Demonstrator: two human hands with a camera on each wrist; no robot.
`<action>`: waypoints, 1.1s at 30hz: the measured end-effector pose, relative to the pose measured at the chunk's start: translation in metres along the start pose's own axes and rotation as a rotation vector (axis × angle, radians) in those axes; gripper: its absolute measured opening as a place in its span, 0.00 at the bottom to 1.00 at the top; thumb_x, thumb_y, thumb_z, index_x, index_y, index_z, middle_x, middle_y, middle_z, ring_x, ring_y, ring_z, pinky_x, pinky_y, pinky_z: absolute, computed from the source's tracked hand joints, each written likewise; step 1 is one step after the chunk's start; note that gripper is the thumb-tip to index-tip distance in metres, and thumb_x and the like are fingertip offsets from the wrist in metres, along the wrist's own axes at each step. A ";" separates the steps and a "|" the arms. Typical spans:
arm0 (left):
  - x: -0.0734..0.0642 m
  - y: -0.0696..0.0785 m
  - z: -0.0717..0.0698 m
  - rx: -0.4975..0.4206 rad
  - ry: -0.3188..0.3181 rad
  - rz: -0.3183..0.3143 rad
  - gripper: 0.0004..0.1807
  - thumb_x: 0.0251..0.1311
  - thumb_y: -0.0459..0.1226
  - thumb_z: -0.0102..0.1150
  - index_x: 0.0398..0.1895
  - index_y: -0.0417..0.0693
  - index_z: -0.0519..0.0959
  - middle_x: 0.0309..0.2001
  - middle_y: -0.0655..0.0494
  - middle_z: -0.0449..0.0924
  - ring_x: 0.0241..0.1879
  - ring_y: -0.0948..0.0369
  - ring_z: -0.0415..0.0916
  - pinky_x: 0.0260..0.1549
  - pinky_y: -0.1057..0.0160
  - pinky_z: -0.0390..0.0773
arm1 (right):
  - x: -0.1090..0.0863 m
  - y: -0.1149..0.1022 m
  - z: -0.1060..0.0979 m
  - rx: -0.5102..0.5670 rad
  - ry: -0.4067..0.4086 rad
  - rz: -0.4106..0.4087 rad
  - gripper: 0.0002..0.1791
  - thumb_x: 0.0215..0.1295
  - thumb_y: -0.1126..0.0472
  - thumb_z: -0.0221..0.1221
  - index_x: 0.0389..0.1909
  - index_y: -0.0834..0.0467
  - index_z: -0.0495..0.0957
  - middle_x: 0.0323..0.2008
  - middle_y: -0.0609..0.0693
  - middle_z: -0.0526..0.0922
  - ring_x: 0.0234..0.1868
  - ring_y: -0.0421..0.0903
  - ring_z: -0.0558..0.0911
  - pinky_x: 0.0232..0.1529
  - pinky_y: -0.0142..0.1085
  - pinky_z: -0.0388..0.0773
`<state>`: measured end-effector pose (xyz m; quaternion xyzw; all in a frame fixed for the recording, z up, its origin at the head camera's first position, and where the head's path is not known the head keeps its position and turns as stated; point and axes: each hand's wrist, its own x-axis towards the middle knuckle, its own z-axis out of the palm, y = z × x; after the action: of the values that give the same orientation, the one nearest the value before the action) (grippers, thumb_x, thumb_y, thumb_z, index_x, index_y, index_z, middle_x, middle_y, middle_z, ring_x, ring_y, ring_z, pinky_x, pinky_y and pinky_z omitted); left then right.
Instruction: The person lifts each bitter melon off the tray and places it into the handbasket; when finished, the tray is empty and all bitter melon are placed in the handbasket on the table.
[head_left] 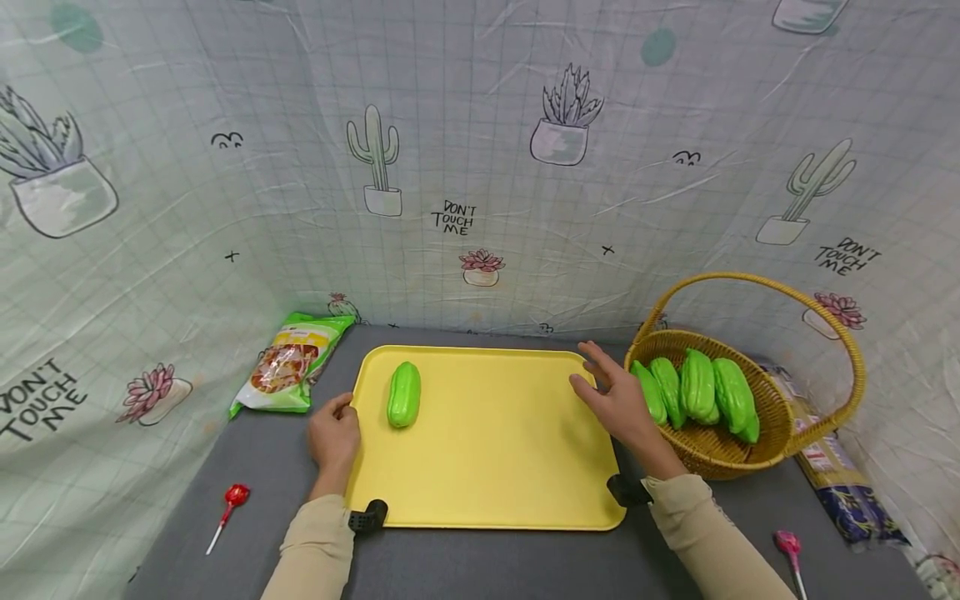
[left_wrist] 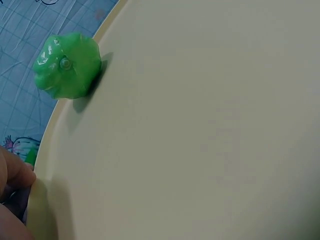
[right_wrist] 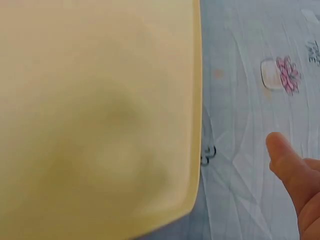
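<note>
A yellow tray (head_left: pixel 487 442) lies flat on the dark grey table. One glossy green ribbed gourd (head_left: pixel 404 395) lies lengthwise near its left end; in the left wrist view the gourd (left_wrist: pixel 68 66) shows its lobed end. My left hand (head_left: pixel 335 435) is at the tray's left rim, its curled fingers gripping the edge. Above the tray's right edge, my right hand (head_left: pixel 621 407) is held with thumb and fingers spread, holding nothing. Just right of it stands a woven basket (head_left: pixel 776 408) with a tall handle, holding several similar green gourds (head_left: pixel 699 385).
A green snack bag (head_left: pixel 292 362) lies beyond the left hand. A red lollipop (head_left: pixel 236 497) is at the table's left, a pink one (head_left: pixel 787 543) at the right front. Behind the basket lies a long blue-and-gold packet (head_left: pixel 847 492). Printed cloth (head_left: pixel 480 167) hangs around the table.
</note>
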<state>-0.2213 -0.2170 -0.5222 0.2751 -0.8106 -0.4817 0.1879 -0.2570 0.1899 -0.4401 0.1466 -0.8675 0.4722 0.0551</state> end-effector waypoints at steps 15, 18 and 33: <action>0.002 -0.001 0.004 -0.011 0.024 -0.005 0.20 0.70 0.32 0.45 0.56 0.38 0.84 0.54 0.36 0.84 0.55 0.41 0.80 0.51 0.43 0.77 | 0.013 -0.020 0.036 0.069 -0.055 -0.051 0.35 0.73 0.54 0.60 0.78 0.52 0.62 0.79 0.57 0.61 0.72 0.63 0.72 0.57 0.53 0.82; 0.002 -0.001 0.004 -0.009 0.031 -0.007 0.20 0.70 0.32 0.45 0.56 0.38 0.84 0.54 0.36 0.84 0.55 0.41 0.80 0.51 0.43 0.76 | 0.015 -0.024 0.042 0.080 -0.066 -0.043 0.36 0.73 0.53 0.60 0.79 0.52 0.61 0.79 0.57 0.61 0.72 0.62 0.72 0.58 0.53 0.81; 0.002 0.001 0.000 -0.004 0.011 -0.025 0.20 0.70 0.32 0.45 0.57 0.40 0.84 0.52 0.37 0.85 0.52 0.42 0.81 0.48 0.45 0.77 | 0.028 -0.041 0.083 0.130 -0.162 -0.017 0.38 0.73 0.53 0.61 0.80 0.51 0.58 0.83 0.55 0.48 0.75 0.62 0.68 0.59 0.53 0.81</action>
<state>-0.2228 -0.2175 -0.5214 0.2875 -0.8050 -0.4841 0.1870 -0.2677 0.0937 -0.4466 0.1951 -0.8352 0.5137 -0.0208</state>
